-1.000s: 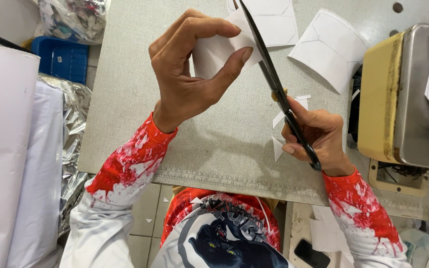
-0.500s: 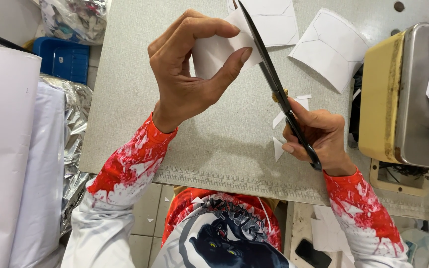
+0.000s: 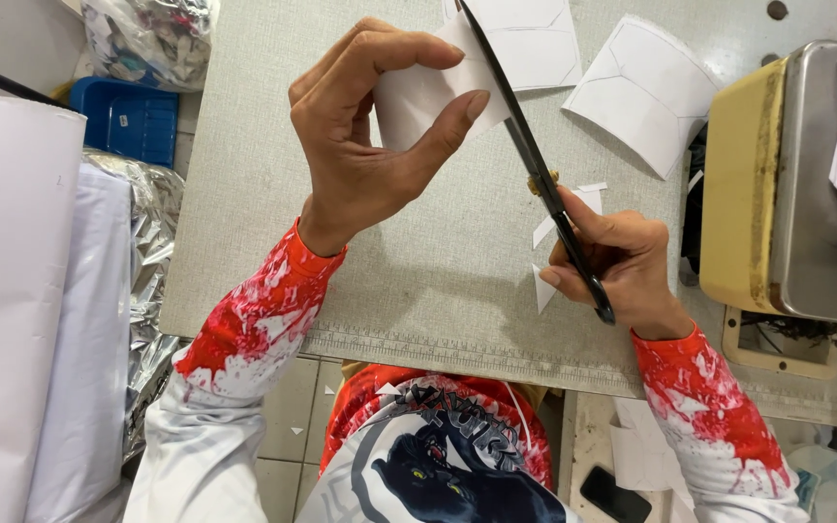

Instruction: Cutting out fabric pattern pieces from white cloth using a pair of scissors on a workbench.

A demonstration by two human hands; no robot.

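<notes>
My left hand point(image 3: 365, 145) pinches a white paper piece point(image 3: 418, 92) between thumb and fingers, held up above the grey table point(image 3: 244, 223). My right hand point(image 3: 617, 261) grips black scissors point(image 3: 530, 155) by the handles. The blades point up and away and meet the right edge of the paper piece. Small white offcuts point(image 3: 546, 287) lie on the table beside my right hand. Both arms wear red-and-white sleeves.
Two cut white paper shapes point(image 3: 641, 92) lie at the far side of the table. A yellow and metal sewing machine point(image 3: 787, 184) stands at the right. A blue bin point(image 3: 133, 121), silver foil material point(image 3: 152, 232) and white rolls point(image 3: 12, 291) sit at the left.
The hands, paper and scissors stay nearly where they were; only a very slight shift of the paper and blades shows.
</notes>
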